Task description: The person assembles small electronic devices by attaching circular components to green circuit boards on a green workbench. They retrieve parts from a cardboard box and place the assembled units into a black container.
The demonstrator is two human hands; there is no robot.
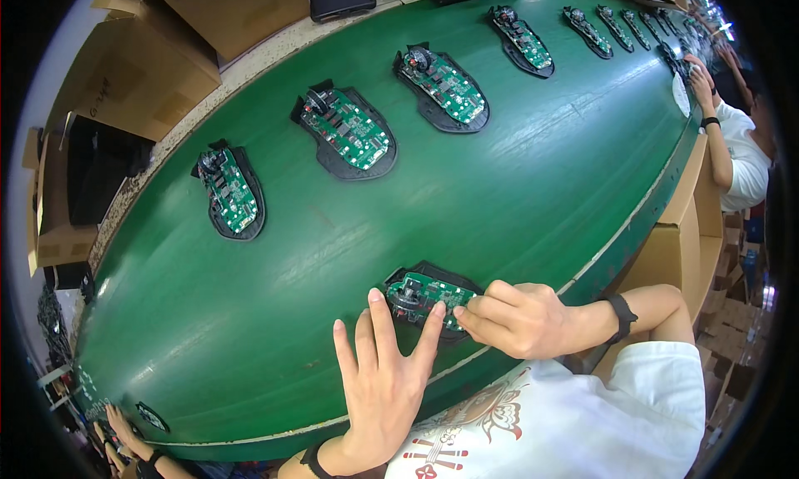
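Observation:
An uncovered computer mouse base (429, 300) lies on the green belt close to my body, with a green circuit board and a dark wheel in its black shell. Spread fingers mark my left hand (383, 387). Its thumb tip rests on the board, and its index fingertip is by the wheel end. At the other end of the board, my right hand (520, 319) has its thumb and fingers pinched together against the edge. Whatever lies between those fingertips is too small or hidden to make out. A black band circles each wrist.
Several similar mouse bases (354, 134) stand in a row along the far side of the belt (316, 246). Cardboard boxes (125, 79) line the far left edge. One co-worker (732, 146) works at the far right; another person's hand (125, 433) is at the lower left.

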